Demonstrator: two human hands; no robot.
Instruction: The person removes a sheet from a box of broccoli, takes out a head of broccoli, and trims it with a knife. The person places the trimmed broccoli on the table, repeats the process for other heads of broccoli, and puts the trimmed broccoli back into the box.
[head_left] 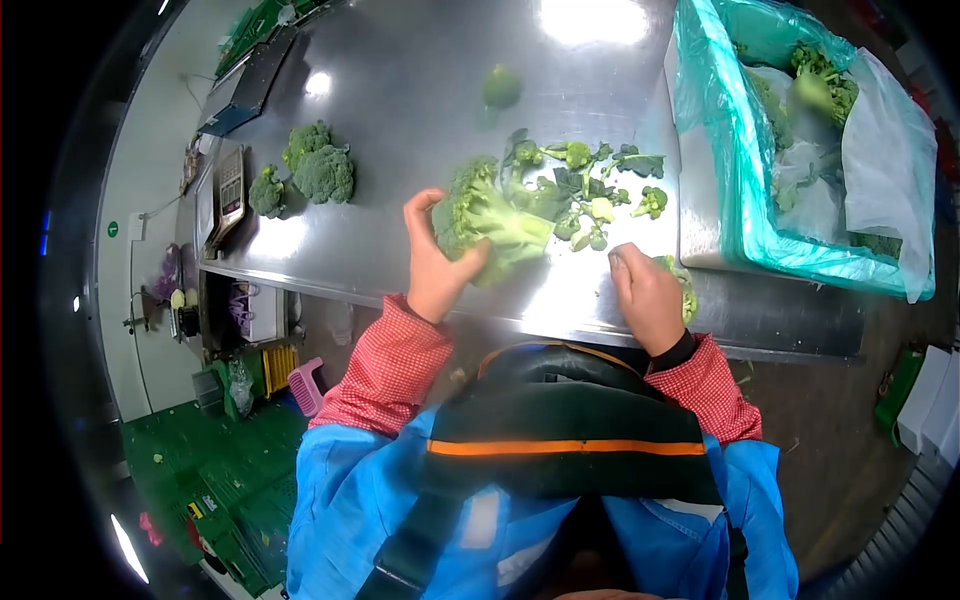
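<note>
My left hand (pixel 437 255) is wrapped round the crown of a large broccoli head (pixel 490 215), its thick pale stem pointing right toward my other hand. Curled closed near the table's front edge is my right hand (pixel 650 298); whatever its fingers may hold is hidden, and I cannot tell what it is. A piece of broccoli (pixel 688 292) shows just past its knuckles. Between and beyond my hands lie small trimmed florets and leafy bits (pixel 590 190) in a loose scatter on the metal table (pixel 420 90).
Broccoli heads (pixel 323 172) sit at the left of the table, near a scale (pixel 230 190). A crate lined with green plastic (pixel 735 215) stands at the right, with broccoli and white sheets inside. A green lump (pixel 502 87) lies toward the back. Green crates (pixel 215 480) are on the floor.
</note>
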